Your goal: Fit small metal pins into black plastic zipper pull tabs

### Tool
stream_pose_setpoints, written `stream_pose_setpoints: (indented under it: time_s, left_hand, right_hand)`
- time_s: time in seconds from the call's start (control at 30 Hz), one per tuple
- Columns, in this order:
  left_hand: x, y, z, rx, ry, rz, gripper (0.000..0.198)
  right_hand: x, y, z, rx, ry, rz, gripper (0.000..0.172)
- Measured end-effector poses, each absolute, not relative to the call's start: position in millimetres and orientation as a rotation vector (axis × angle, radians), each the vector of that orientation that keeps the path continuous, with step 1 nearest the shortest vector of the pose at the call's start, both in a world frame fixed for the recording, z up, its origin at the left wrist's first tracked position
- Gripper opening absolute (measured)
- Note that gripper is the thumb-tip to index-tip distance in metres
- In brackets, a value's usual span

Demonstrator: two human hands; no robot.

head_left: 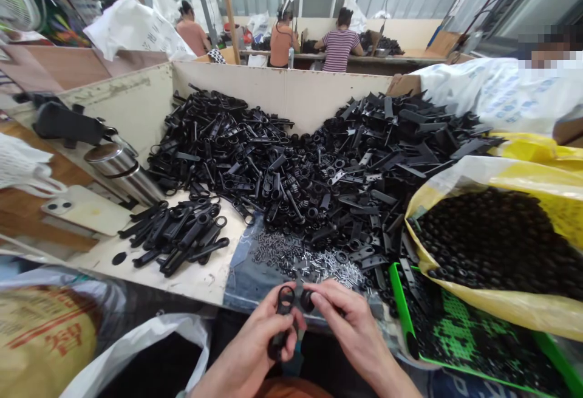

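Held in my left hand point(266, 340) is a black plastic part with a ring end point(286, 308); the ring points up and away from me. The fingers wrap round its lower body, which they partly hide. My right hand point(344, 313), just beside it, pinches a small round black piece point(307, 301) between thumb and fingertips, close to the ring but apart from it. Beyond both hands, small silver pins point(334, 269) and tiny dark springs or screws point(277, 249), too small to tell, lie on a dark mat point(246, 276).
A large heap of black parts point(237, 143) covers the table's back. More ringed parts point(182, 234) lie left, near a phone point(86, 209) and steel flask point(125, 170). Right are a yellow-white sack point(423, 203) of black pieces and a green tray point(403, 307). Several people sit behind.
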State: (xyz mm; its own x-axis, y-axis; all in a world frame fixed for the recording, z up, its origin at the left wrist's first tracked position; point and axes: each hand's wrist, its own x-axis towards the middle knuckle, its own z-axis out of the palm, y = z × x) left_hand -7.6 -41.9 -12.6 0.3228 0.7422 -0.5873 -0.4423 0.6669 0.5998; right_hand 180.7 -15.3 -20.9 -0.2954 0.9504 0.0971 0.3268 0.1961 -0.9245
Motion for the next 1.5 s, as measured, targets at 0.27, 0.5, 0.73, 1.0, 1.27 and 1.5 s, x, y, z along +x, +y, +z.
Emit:
stream_pose_setpoints:
  time_s: [0.27,0.5,0.73,1.0,1.27,1.5]
  left_hand:
    - [-7.9,-60.7,-13.4,0.382,1.032,0.724,0.060]
    - [-12.8,-62.9,-12.1,0.500,1.047,0.649,0.054]
    - [-16.0,-64.2,-13.5,0.493,1.077,0.612,0.053]
    - [-18.4,-60.1,-4.9,0.571,1.003,0.564,0.034]
    - [-12.7,-60.2,-4.9,0.485,1.057,0.596,0.050]
    - [-1.3,-61.4,-20.1,0.767,1.195,0.591,0.030]
  right_hand:
    - [174.0,-23.4,-16.7,-1.042,-2.066,0.742,0.033]
    - [173.5,-23.8,-19.4,-1.010,-2.054,0.745,0.027]
    - [172.6,-22.4,-20.1,-1.005,-2.152,0.758,0.028]
    - [178.6,-20.1,-19.6,-0.919,-2.251,0.735,0.031]
    - [167.6,-29.4,-23.1,-1.085,-2.120,0.644,0.030]
    - [158.3,-43.6,-32.2,-1.137,-2.001,0.498,0.028]
